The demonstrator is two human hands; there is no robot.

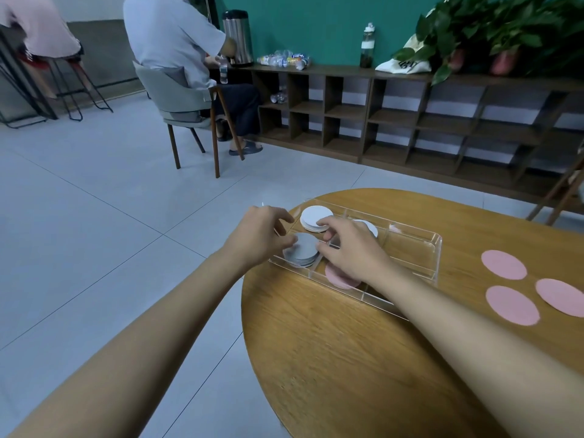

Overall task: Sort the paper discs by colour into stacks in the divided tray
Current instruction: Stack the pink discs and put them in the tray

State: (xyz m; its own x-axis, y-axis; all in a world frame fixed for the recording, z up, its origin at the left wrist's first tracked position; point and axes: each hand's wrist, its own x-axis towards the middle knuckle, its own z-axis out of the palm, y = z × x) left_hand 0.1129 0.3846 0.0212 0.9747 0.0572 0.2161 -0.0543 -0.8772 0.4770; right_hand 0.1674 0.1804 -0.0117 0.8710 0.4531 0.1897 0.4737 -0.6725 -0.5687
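Okay, both hands crowd the grey stack (301,249) in the near-left compartment of the tray (420,245), at the left edge of the table (347,358). Left hand (259,235) curls round its rim. Right hand (350,248) is half-curled, thumb on the stack, real grip unclear. Risk: a nudge fans the discs or shoves the tray overboard. Three pink discs (512,305) lie loose near the right edge.

Left forearm (142,327) and right forearm (458,327) are bare, extended from the bottom edge toward frame centre. Left hand (259,237) is seen just left of centre, back up, fingers bent and spread, thumb pointed right. Right hand (352,249) is placed beside it at centre, back up, fingers curled down, index stretched forward. Hands are held close, not touching. Grip cannot be judged for either.
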